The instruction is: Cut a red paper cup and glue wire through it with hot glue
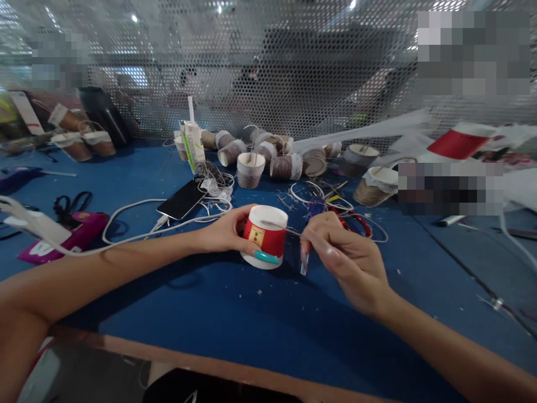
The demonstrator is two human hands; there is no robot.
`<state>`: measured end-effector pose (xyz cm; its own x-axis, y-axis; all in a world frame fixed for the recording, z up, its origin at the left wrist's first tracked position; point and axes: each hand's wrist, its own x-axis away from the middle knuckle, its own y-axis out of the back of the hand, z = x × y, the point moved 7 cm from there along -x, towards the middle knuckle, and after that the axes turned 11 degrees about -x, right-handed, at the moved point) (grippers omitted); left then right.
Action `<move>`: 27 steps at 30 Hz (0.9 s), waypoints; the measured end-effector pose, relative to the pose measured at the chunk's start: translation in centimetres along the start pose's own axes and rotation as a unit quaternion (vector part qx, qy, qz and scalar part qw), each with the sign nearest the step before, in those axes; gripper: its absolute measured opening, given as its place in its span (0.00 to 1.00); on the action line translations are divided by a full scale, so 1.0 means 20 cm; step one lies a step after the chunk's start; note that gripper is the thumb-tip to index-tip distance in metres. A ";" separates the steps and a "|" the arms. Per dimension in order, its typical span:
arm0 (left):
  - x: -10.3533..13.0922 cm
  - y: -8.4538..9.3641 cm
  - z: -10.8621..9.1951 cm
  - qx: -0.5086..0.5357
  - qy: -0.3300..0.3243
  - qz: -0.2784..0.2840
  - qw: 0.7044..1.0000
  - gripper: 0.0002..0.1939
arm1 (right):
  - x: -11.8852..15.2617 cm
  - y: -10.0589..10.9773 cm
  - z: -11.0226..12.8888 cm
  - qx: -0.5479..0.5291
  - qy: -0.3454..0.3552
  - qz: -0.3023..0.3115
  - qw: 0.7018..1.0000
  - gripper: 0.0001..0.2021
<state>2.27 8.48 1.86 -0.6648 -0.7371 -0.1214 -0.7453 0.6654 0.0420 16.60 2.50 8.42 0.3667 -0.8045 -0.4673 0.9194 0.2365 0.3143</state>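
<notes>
A red and white paper cup [274, 242] with a yellow label stands upside down on the blue table, or just above it. My left hand [229, 230] is wrapped round its left side, the thumb with a long turquoise nail lying across the front. A thin grey cord [280, 226] runs from the cup's upper part to my right hand [346, 254]. The fingers of my right hand are pinched on the cord to the right of the cup. A small clear strip [304, 264] hangs below those fingertips.
Several twine-wrapped cups [250, 169] stand and lie along the back by a perforated metal screen [293, 73]. A black phone [181, 200] with white cables lies left, beyond a purple packet [62, 238]. Red-handled scissors [356, 223] lie behind my right hand.
</notes>
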 end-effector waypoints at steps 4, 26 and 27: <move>0.00 -0.01 -0.01 -0.027 -0.010 0.011 1.000 0.32 | 0.00 0.00 -0.01 -0.021 0.021 -0.021 0.999 0.16; 0.01 -0.05 -0.04 0.001 -0.020 0.041 0.999 0.30 | 0.02 0.00 -0.09 -0.067 -0.021 -0.041 0.997 0.13; 0.01 -0.05 -0.04 0.002 -0.021 0.042 0.999 0.30 | 0.02 0.00 -0.09 -0.067 -0.021 -0.041 0.997 0.13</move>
<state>2.80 7.63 2.60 -0.7222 -0.6731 -0.1593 -0.6869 0.7250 0.0508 16.96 3.12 6.78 0.2862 -0.8451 -0.4516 0.9577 0.2380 0.1615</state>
